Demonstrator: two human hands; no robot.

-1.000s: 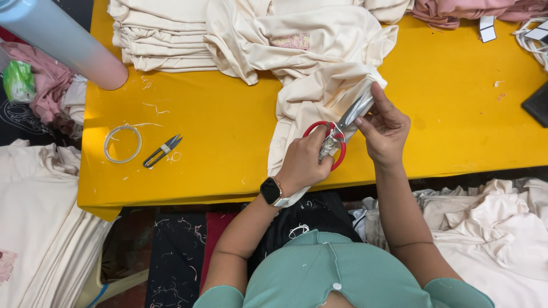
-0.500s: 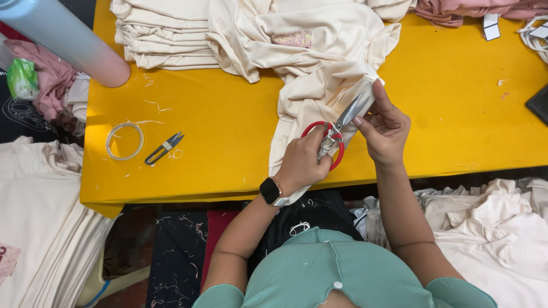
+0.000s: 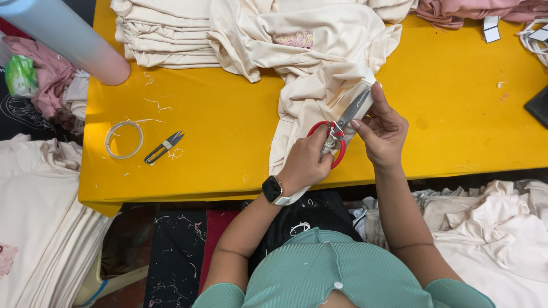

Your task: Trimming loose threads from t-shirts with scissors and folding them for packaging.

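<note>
A: Left hand (image 3: 305,165) curled tight through the loops of the red-handled scissors (image 3: 338,128), fingers threaded into the grips, watch on the wrist just behind.

B: Blades parted only a sliver, pointing up and away, tips resting against a folded edge of the cream garment (image 3: 319,68).

A: Right hand (image 3: 381,126) pinching that same edge, thumb and forefinger pressed together on the cloth beside the blades, remaining fingers loosely bent. Grasping fabric, nothing else.

B: Both hands close together, nearly touching, at the near edge of the yellow table (image 3: 456,114).

A: Garment spread from the hands upward across the table, a pale pink patch on its upper part, lower end hanging over the table's front edge beneath the left wrist.

B: Further left on the bare yellow: a small pair of thread snips (image 3: 164,147), and just beside them a ring of clear tape (image 3: 124,140). Loose thread scraps scattered around.

A: At the far left corner, a neat stack of folded cream cloth (image 3: 160,34), touching the spread garment. A pale tube (image 3: 63,34) slanting across the top left.

B: Pink cloth (image 3: 474,10) bunched along the top right, a dark flat object (image 3: 539,105) at the right edge.

A: Off the table, cream heaps on both sides: one pile (image 3: 40,228) low on the left, another crumpled heap (image 3: 496,228) on the right.
</note>
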